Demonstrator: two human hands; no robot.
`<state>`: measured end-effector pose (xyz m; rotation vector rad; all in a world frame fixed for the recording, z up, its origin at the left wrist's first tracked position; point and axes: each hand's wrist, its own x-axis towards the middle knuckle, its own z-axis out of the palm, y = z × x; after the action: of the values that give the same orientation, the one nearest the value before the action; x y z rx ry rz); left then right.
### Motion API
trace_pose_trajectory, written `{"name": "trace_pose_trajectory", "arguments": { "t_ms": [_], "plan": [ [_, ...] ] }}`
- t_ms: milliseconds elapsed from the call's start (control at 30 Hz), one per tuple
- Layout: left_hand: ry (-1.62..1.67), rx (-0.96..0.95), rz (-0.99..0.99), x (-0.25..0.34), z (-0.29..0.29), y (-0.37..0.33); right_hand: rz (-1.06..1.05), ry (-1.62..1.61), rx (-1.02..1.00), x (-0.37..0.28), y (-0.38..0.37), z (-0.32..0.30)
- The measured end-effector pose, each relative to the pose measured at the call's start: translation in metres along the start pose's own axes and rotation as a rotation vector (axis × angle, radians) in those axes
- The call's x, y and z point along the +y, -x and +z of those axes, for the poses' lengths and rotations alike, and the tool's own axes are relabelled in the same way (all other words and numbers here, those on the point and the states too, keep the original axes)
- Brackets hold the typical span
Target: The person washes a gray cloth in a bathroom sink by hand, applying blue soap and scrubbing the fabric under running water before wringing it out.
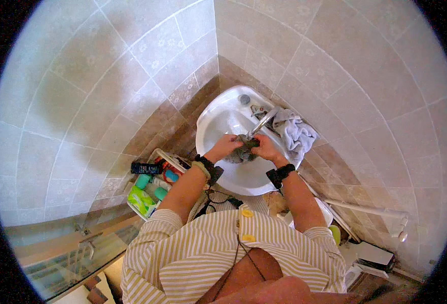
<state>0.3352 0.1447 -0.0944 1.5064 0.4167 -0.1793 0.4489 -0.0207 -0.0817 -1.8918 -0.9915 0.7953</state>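
The white corner sink (pixel 218 126) sits where the tiled walls meet, and I stand over it. A pale towel (pixel 297 134) is draped on its right rim, beside the metal tap (pixel 264 120). Under the spout, a dark grey cloth (pixel 242 151) hangs over the basin. My left hand (pixel 225 146) and right hand (pixel 265 148) are both closed around it, gripping from either side.
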Motion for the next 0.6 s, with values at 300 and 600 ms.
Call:
{"name": "trace_pose_trajectory", "arguments": {
  "t_ms": [300, 600],
  "plan": [
    [0.41, 0.334, 0.092, -0.019, -0.03, -0.007, 0.278, 0.159, 0.082, 0.026, 0.023, 0.015],
    [0.829, 0.206, -0.042, -0.032, 0.019, -0.009, 0.406, -1.232, 0.477, 0.032, -0.008, 0.052]
  ]
}}
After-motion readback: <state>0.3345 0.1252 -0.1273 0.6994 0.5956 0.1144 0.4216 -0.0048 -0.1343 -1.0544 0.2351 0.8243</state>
